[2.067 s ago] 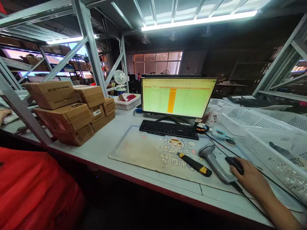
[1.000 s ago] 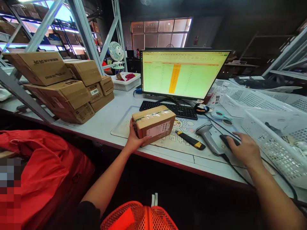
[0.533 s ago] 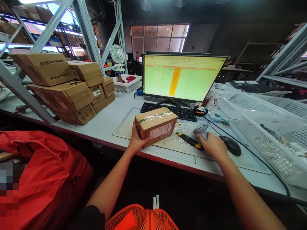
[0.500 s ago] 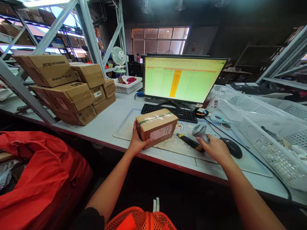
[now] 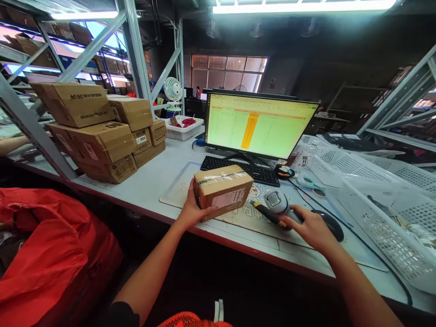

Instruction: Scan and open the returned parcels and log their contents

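Observation:
My left hand (image 5: 195, 207) grips the left end of a taped cardboard box (image 5: 223, 188), its thumb lying along the near face below a white label. The box rests on or just above the desk mat (image 5: 177, 188); which one I cannot tell. To its right, my right hand (image 5: 311, 227) is wrapped round the handle of a grey barcode scanner (image 5: 277, 202), whose head points up and left. Under and beside the scanner lies a black and yellow utility knife (image 5: 262, 210), partly covered by it. A black computer mouse (image 5: 329, 222) sits behind my right hand.
Behind the box stand a keyboard (image 5: 218, 163) and a lit monitor (image 5: 259, 127). Stacked cartons (image 5: 98, 141) fill the left of the desk. White plastic baskets (image 5: 384, 213) line the right side. A red bag (image 5: 51, 254) is at the lower left; another person's arm (image 5: 13, 144) shows beyond the cartons.
The scanner has tilted and moved slightly left, so its head now overlaps the knife. The whole view has shifted upward a little. My left hand keeps its hold on the box.

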